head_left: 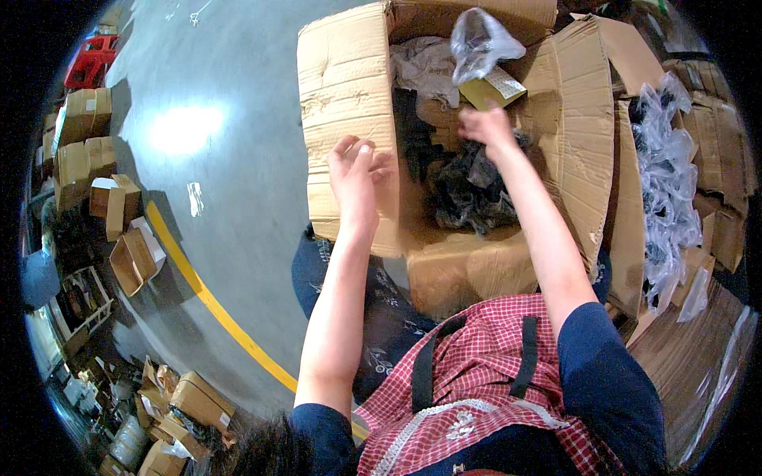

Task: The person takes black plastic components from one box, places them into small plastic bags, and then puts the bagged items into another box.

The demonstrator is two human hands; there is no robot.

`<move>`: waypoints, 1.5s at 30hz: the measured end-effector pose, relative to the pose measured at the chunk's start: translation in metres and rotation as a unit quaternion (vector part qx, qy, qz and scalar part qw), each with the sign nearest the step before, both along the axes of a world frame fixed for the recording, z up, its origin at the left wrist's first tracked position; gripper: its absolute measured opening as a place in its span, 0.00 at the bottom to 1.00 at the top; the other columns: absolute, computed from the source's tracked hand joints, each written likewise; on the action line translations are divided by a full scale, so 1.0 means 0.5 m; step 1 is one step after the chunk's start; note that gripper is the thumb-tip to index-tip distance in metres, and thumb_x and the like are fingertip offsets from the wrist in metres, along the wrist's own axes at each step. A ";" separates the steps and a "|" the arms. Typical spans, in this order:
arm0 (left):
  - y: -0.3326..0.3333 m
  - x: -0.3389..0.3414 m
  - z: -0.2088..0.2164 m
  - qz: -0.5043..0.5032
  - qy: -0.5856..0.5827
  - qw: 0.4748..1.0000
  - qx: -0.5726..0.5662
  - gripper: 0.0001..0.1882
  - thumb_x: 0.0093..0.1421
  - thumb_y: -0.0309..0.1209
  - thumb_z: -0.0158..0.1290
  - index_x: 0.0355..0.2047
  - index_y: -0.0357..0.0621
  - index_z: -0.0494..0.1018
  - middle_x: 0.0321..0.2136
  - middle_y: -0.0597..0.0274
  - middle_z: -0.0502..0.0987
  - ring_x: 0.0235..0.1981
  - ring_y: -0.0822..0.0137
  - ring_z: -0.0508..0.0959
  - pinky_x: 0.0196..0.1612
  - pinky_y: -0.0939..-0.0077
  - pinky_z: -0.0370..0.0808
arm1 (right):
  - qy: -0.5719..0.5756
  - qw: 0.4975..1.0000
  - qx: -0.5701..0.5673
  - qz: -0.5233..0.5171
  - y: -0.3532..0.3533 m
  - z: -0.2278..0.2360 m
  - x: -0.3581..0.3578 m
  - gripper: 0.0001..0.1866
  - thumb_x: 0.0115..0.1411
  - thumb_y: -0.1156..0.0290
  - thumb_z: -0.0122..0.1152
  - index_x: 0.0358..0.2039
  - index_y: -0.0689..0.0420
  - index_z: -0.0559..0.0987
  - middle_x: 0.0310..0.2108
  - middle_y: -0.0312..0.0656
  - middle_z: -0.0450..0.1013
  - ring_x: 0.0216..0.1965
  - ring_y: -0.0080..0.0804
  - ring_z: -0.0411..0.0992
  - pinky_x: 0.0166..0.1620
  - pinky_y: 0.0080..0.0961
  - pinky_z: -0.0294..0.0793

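brown cardboard is forming a large open carton (583,119), its flaps folding outward. inside, toward the far end, an olive-green packet (481,94) with a pale panel is sitting tilted, and a crumpled clear plastic bag (484,44) is rising just beyond its upper edge. the right hand (488,129) is hovering in the carton just below the packet; it is showing blurred, so one cannot tell whether its fingers are pinching the packet or only lying near it. the left hand (355,176) is hovering over the left flap (341,87), its fingers curling loosely with gaps showing between them. lower in the carton, dark crumpled plastic (472,198) is lying in a heap, with black pieces (413,135) standing along the left wall and pale wrinkled sheeting (421,63) bunching at the far left corner. to the right of the carton, clear plastic bags (667,182) are hanging over more cardboard (714,143). a red checked apron (484,341) is covering the wearer's lap. on the left, a yellow line (210,295) is running across the grey floor (238,198), and small boxes (86,161) are lying farther left.
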State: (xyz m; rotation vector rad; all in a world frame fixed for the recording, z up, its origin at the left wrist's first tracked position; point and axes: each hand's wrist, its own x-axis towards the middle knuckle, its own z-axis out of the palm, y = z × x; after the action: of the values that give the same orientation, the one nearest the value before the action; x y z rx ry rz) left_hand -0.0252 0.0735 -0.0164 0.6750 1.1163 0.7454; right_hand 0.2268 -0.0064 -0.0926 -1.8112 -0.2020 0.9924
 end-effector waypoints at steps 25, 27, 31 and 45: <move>-0.001 -0.006 -0.007 -0.048 -0.021 0.998 0.040 0.20 0.66 0.23 0.51 0.56 0.31 0.61 0.45 0.54 0.72 0.42 0.57 0.80 0.45 0.66 0.82 | -0.437 0.769 -0.152 0.441 0.112 -0.173 -0.235 0.32 0.64 0.72 0.47 0.70 0.48 0.58 0.67 0.60 0.56 0.53 0.62 0.72 0.48 0.46 0.81; -0.001 -0.005 -0.002 -0.039 -0.030 0.998 0.028 0.21 0.65 0.22 0.51 0.57 0.32 0.61 0.45 0.54 0.71 0.42 0.57 0.80 0.45 0.65 0.82 | -0.434 0.797 -0.131 0.399 0.101 -0.200 -0.242 0.31 0.65 0.72 0.46 0.69 0.51 0.59 0.66 0.60 0.58 0.53 0.61 0.73 0.47 0.47 0.81; -0.001 -0.007 0.006 -0.040 -0.030 0.998 0.029 0.21 0.64 0.21 0.52 0.57 0.32 0.62 0.45 0.54 0.71 0.43 0.56 0.80 0.47 0.64 0.82 | -0.471 0.807 -0.061 0.352 0.090 -0.237 -0.215 0.25 0.57 0.69 0.57 0.56 0.52 0.69 0.49 0.55 0.70 0.47 0.55 0.75 0.42 0.47 0.79; -0.004 -0.006 0.001 -0.146 -0.043 0.988 0.003 0.14 0.64 0.19 0.51 0.49 0.29 0.71 0.40 0.56 0.75 0.43 0.59 0.82 0.48 0.69 0.81 | -0.338 0.923 0.170 0.074 -0.049 -0.023 -0.120 0.12 0.41 0.88 0.57 0.28 0.60 0.77 0.31 0.42 0.77 0.36 0.36 0.77 0.42 0.26 0.74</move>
State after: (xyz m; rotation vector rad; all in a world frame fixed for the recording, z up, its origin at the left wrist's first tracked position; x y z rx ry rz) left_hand -0.0281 0.0715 -0.0159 0.7850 0.9114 0.5221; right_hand 0.1666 -0.0312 -0.1042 -1.7615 -0.8928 0.3548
